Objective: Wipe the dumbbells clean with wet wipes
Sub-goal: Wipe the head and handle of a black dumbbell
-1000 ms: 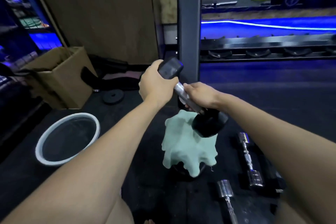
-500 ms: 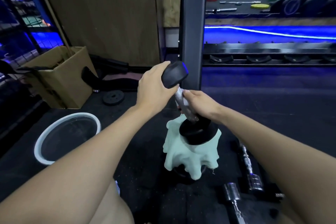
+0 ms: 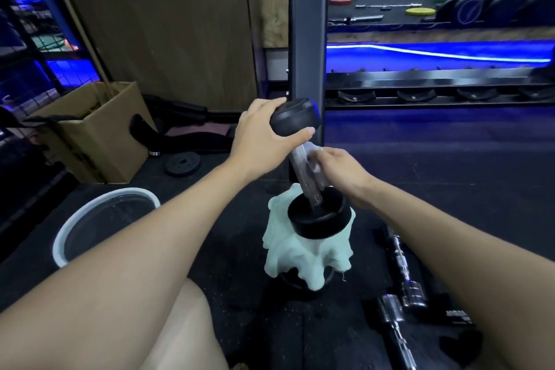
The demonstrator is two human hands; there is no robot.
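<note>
a dark rubber floor [image 3: 420, 177] fills the scene, with a tall dark steel post [image 3: 306, 39] rising at the far centre and a long rack [image 3: 435, 84] running off to the right behind it. at the far left stands an open cardboard box [image 3: 93, 135], and nearer on the left a round basin with a white rim [image 3: 64, 237]. a small black weight plate [image 3: 182, 163] lies flat on the floor between box and post.

in the centre a pale green cloth [image 3: 303, 258] is draped over a dark object on the floor, hanging in folds. on top of it stands the black dumbbell [image 3: 318, 216], tilted with its upper head leaning left and far, its lower head resting on the cloth.

the left hand [image 3: 264, 135] is wrapped around the upper head, fingers over the top and thumb beneath. the right hand [image 3: 342, 171] is closed around the metal handle, pressing a whitish wet wipe [image 3: 312, 153] against it.

on the floor to the near right lie chrome dumbbell bars [image 3: 402, 273], side by side, apart from the cloth.
</note>
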